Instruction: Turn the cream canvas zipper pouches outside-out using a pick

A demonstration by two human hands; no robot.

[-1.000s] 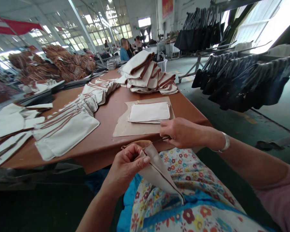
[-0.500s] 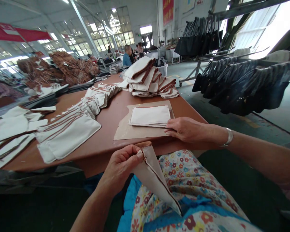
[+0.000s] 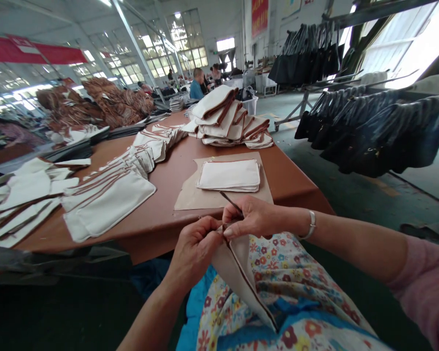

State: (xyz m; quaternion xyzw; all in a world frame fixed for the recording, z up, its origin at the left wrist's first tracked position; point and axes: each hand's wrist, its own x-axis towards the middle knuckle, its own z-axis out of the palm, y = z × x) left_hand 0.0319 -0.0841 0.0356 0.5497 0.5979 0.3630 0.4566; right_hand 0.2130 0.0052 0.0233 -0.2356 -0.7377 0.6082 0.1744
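Note:
Over my lap, my left hand (image 3: 197, 246) pinches the top of a folded white leather piece (image 3: 237, 280) with a dark brown edge. The piece hangs down in a narrowing point over the flowered apron (image 3: 278, 263). My right hand (image 3: 250, 217) is closed on a thin dark stick-like tool (image 3: 231, 202), its upper end poking out above the fingers. Those fingertips meet the left ones at the piece's top edge; the tool's lower end is hidden. Just beyond the hands, a small stack of white stitched panels (image 3: 229, 174) lies on a tan sheet (image 3: 186, 197).
A brown-covered table (image 3: 296, 183) stands before me. On its left lies a fanned row of white pieces (image 3: 109, 204); at the back rises a pile of white brown-edged pieces (image 3: 223, 119). Racks of black bags (image 3: 373, 139) stand to the right. A person in blue (image 3: 196, 87) sits farther off.
My right hand has come from beside the panel stack to the left hand, and the dark tool now shows plainly in it. The left hand keeps its pinch on the leather piece.

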